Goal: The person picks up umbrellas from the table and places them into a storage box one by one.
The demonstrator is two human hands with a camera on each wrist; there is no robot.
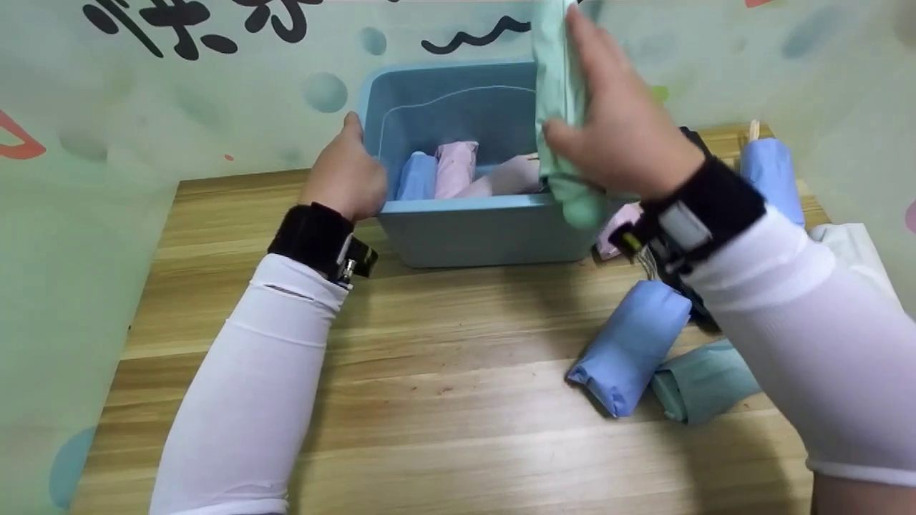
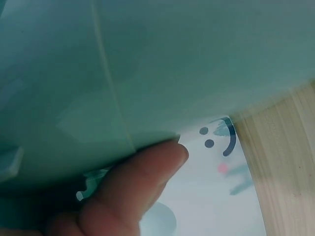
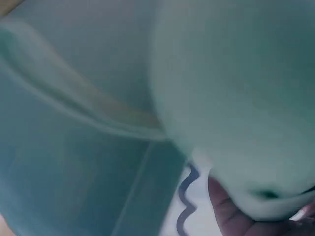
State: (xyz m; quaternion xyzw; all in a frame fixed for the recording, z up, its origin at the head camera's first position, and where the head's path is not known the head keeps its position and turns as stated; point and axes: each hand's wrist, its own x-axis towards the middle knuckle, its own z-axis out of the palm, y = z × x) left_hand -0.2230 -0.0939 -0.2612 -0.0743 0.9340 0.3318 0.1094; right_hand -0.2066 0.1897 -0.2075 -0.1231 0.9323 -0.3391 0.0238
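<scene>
A blue-grey plastic bin (image 1: 486, 232) stands on the wooden table against the patterned backdrop. My left hand (image 1: 347, 175) grips its left side at the rim; in the left wrist view a finger (image 2: 142, 172) lies against the bin's wall (image 2: 197, 64). Above the bin's right side, my right hand (image 1: 622, 118) holds a mint-green folded umbrella (image 1: 559, 93) nearly upright, its rounded end pointing down in front of the rim. The same umbrella (image 3: 226, 98) is blurred in the right wrist view. Inside the bin lie a blue bundle (image 1: 417, 177) and pink bundles (image 1: 456, 168), partly hidden.
On the table's right lie a blue folded umbrella (image 1: 633, 347), a green bundle (image 1: 705, 379), a white bundle (image 1: 851, 247) and another blue one (image 1: 773, 175). Something pink (image 1: 619, 229) and a black item are partly behind my right wrist. Backdrop walls (image 1: 43, 286) border the table.
</scene>
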